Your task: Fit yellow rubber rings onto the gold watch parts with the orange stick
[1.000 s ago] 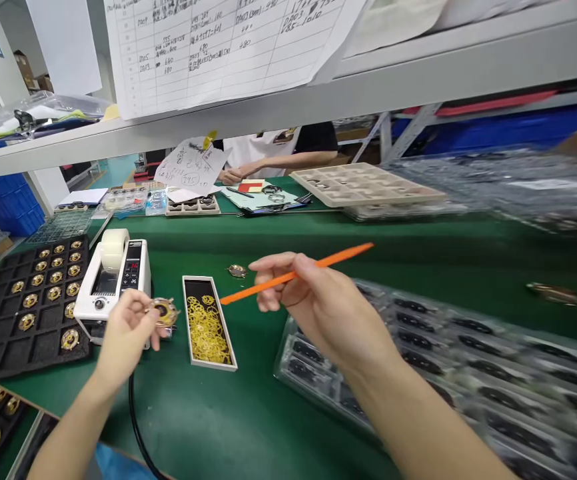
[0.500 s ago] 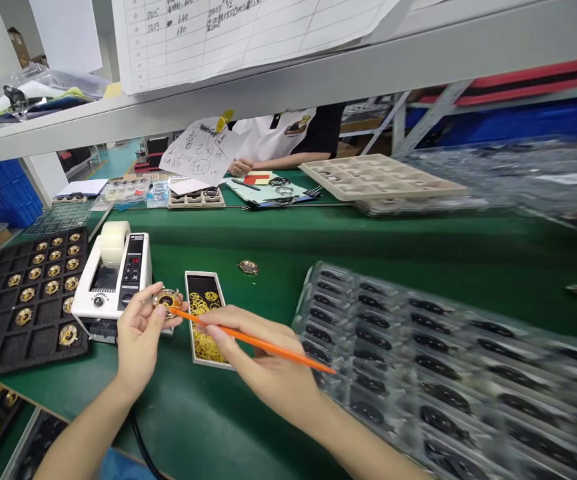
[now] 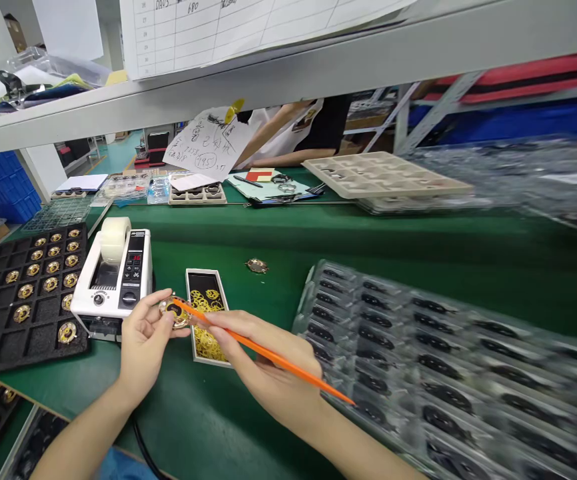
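Between the thumb and fingers of my left hand is a round gold-and-dark part. My right hand grips an orange pointed tool, its tip resting at the upper face of that part. Just behind the two hands lies a white box of small yellow ring-shaped pieces, partly covered by my right fingers. Another round metal piece sits alone on the green table, beyond the box.
A white tape dispenser stands left of the box. Black foam trays of gold parts lie further left. Clear plastic trays with black parts fill the right. A grey shelf bar crosses above, with a person's arms behind it.
The orange tool's tip has shifted up across the round part, and its rear end has dropped to the right. Both hands moved slightly right. The person behind raised an arm.
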Demonstrator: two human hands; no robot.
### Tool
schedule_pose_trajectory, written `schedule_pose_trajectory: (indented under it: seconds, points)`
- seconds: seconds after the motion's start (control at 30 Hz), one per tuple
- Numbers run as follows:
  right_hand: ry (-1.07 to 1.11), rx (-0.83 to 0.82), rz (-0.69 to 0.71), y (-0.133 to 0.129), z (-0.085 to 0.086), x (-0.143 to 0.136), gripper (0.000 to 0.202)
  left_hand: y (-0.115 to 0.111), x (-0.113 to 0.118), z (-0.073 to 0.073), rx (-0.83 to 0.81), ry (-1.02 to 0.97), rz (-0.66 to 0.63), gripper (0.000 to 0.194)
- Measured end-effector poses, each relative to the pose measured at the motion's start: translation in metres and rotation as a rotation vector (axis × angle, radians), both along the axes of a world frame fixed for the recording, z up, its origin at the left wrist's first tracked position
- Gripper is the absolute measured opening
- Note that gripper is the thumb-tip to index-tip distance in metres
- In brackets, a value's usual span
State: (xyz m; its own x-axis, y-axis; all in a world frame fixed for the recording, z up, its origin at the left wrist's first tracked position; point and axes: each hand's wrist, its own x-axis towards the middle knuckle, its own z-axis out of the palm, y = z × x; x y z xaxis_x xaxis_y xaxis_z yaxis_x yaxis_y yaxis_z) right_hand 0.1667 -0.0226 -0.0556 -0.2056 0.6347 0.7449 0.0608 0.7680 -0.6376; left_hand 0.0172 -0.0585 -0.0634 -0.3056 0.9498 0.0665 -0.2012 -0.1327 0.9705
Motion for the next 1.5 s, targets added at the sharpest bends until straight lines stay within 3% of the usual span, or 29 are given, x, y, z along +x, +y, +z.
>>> schedule_pose_trajectory:
  seconds: [0.13, 0.23, 0.3, 0.43, 0.5, 0.63, 0.73, 0.8, 0.97, 1.13, 1.3, 1.5]
  points:
    - [0.053, -0.2, -0.033, 0.0, -0.01, -0.009, 0.015, 0.0, 0.005, -0.002, -0.01, -0.043, -0.017, 0.052]
    - [0.065, -0.188, -0.048, 0.003, -0.016, -0.013, 0.017, 0.001, 0.008, -0.007, -0.009, -0.061, 0.022, 0.051]
    - [0.016, 0.0, -0.029, 0.007, -0.018, -0.013, 0.022, 0.002, 0.008, -0.011, -0.002, -0.068, 0.039, 0.05]
    - [-0.24, 0.593, 0.022, 0.016, -0.018, -0.009, 0.028, 0.003, 0.005, -0.016, -0.007, -0.114, -0.008, 0.048]
    - [-0.337, 0.693, 0.02, 0.019, -0.015, -0.005, 0.025, 0.004, 0.004, -0.015, -0.027, -0.144, -0.035, 0.047]
    - [-0.242, 0.466, 0.064, 0.018, -0.003, 0.009, 0.025, 0.004, 0.005, -0.011, -0.055, -0.158, -0.057, 0.045]
    - [-0.074, 0.238, 0.021, 0.018, 0.001, 0.02, 0.025, 0.004, 0.007, -0.008, -0.053, -0.136, -0.086, 0.04]
    - [-0.008, 0.183, 0.002, 0.02, 0.0, 0.024, 0.025, 0.004, 0.009, -0.008, -0.038, -0.108, -0.091, 0.034]
    - [-0.034, 0.213, -0.082, 0.018, -0.008, 0.02, 0.03, 0.004, 0.008, -0.013, 0.002, -0.024, -0.055, 0.021]
    - [-0.172, 0.369, 0.058, 0.009, -0.014, 0.005, 0.024, 0.004, 0.006, -0.018, 0.013, 0.063, -0.019, 0.015]
    - [-0.32, 0.412, -0.184, 0.006, -0.031, -0.008, 0.011, 0.001, 0.01, -0.018, 0.057, 0.164, 0.048, 0.019]
    - [-0.285, 0.407, -0.243, 0.01, -0.033, -0.01, 0.009, -0.003, 0.014, -0.026, 0.174, 0.4, 0.105, 0.028]
